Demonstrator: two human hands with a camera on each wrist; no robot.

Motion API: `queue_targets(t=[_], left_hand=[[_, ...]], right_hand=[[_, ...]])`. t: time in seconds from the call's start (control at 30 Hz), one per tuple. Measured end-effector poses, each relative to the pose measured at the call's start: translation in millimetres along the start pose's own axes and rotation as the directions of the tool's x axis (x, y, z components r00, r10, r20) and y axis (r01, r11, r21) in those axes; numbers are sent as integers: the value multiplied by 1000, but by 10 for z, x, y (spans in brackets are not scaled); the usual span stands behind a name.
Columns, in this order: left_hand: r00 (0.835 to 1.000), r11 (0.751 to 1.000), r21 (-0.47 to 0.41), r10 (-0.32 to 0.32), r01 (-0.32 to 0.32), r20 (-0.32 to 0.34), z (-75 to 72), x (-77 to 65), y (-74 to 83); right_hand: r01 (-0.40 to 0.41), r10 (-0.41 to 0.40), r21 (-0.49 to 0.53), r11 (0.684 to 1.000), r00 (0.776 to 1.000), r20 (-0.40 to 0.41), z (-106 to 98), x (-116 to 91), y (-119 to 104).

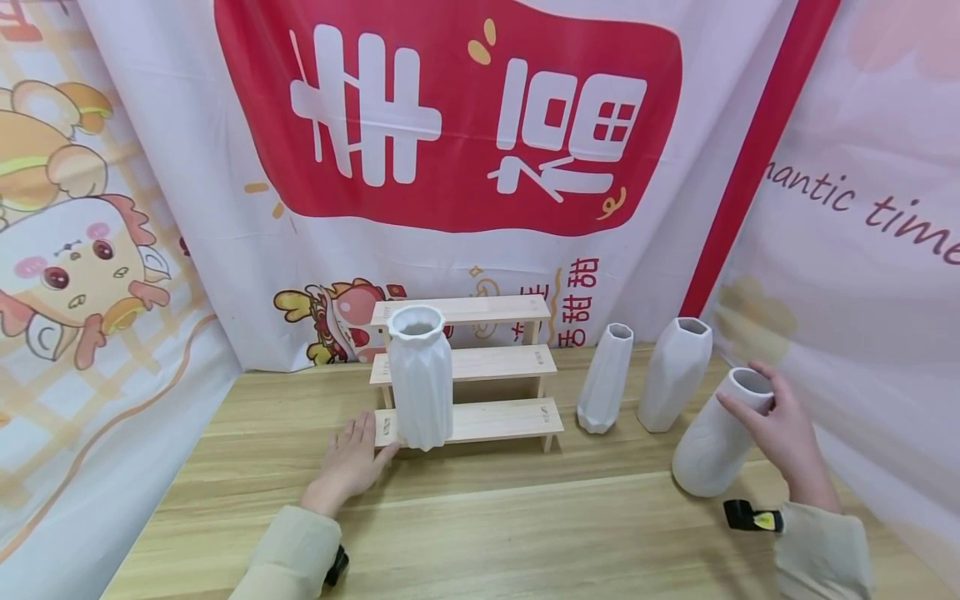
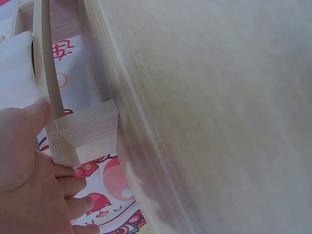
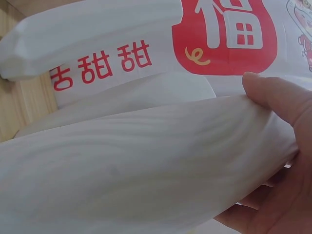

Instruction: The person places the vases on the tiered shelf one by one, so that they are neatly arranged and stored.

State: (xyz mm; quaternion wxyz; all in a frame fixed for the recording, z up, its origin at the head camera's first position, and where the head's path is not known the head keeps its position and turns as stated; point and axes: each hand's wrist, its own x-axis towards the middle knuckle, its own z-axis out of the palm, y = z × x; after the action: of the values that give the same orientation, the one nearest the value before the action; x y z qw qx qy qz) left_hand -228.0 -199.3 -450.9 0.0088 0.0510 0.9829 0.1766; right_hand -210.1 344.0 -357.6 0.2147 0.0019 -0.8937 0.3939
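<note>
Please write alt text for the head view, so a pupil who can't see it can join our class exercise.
A person's right-hand grip holds a white vase near its top, with two more vases beside it on a wooden table. The left-hand grip touches a three-tier stand whose bottom shelf bears a fourth vase.

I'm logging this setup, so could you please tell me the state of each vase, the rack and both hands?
Wooden rack: standing on the table
Pleated vase: upright on the rack's lowest step
Slim faceted vase: upright, mouth open
Wide faceted vase: upright, mouth open
Rounded vase: gripped near its rim
Right hand: gripping that vase
Left hand: touching the rack's end
</note>
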Motion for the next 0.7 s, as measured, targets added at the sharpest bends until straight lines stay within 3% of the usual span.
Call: queue_targets(t=[0.7], left_hand=[[1000,1000,-1,8,-8,-8,-5,-6,7]], right_hand=[[-2,2,1,1000,1000,-17,12,-3,-55]])
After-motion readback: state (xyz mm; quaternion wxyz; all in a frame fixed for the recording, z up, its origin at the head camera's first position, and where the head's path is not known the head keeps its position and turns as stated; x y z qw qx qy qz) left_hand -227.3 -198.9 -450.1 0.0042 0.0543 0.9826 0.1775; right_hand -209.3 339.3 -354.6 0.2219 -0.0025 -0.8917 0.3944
